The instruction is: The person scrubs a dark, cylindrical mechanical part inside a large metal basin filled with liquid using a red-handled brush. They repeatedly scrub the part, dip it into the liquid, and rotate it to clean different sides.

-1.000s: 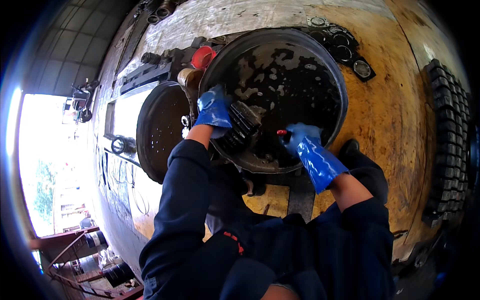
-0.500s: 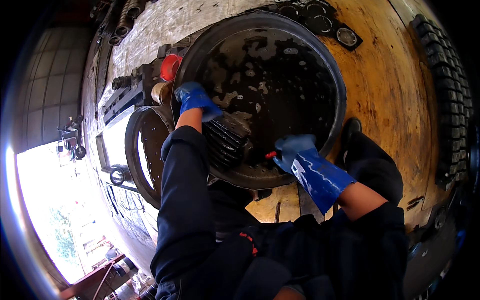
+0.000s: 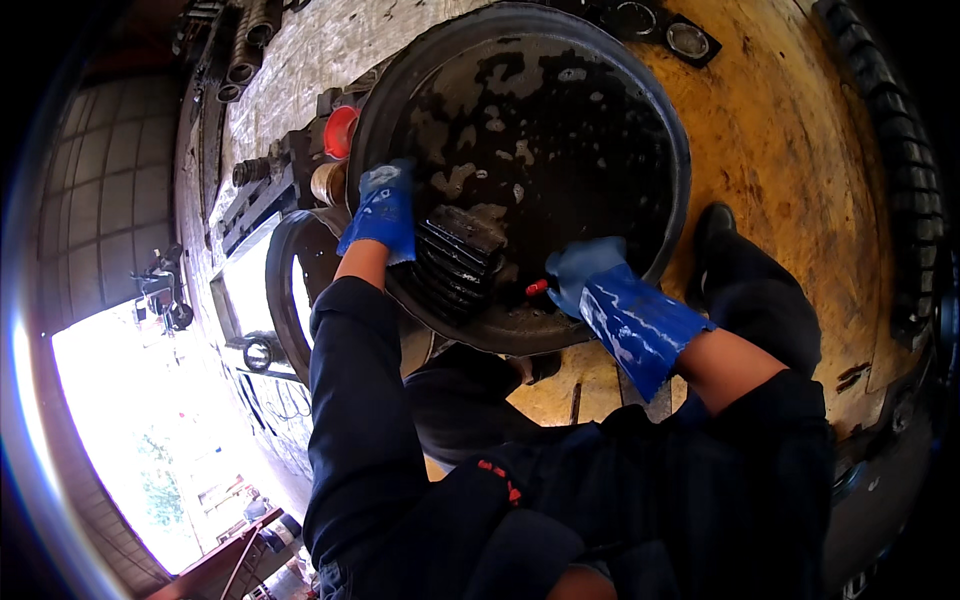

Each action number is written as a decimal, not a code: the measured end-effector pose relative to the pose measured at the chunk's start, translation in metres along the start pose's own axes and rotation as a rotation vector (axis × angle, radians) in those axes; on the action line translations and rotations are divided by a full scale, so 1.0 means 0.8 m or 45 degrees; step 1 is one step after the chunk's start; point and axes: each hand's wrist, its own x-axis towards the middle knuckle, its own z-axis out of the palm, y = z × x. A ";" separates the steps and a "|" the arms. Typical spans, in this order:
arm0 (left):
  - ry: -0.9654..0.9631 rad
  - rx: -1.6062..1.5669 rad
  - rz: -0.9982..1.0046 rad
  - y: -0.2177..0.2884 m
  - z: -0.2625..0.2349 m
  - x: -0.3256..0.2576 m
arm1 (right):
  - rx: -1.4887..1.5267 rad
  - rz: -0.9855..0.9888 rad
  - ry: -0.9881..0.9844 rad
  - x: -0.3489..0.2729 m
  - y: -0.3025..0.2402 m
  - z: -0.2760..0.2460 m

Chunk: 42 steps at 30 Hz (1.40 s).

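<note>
A large round black tub (image 3: 668,120) holds dark liquid with patches of foam. In its lower left lies a wet black ribbed part (image 3: 458,262), partly out of the liquid. My left hand (image 3: 385,200), in a blue rubber glove, is over the tub's left rim beside that part; its fingertips are blurred, and whether it grips anything is hard to see. My right hand (image 3: 588,268), gloved alike, is inside the lower right of the tub. It is closed on a tool with a red end (image 3: 537,287); the rest of the tool is hidden.
A red funnel-like cup (image 3: 341,132) and a brownish can (image 3: 328,184) stand left of the tub. A second round container (image 3: 290,290) is at lower left. Dark ring-shaped parts (image 3: 688,40) lie beyond the tub, and a large tyre (image 3: 885,150) is at far right.
My left hand has shifted slightly left, away from the ribbed part, uncovering more of its top. My right hand has moved slightly up with the red-ended tool. The view has tilted a little.
</note>
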 end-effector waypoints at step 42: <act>-0.063 -2.204 -0.612 0.148 -0.056 -0.168 | 1.903 -0.317 0.662 0.045 0.049 -0.016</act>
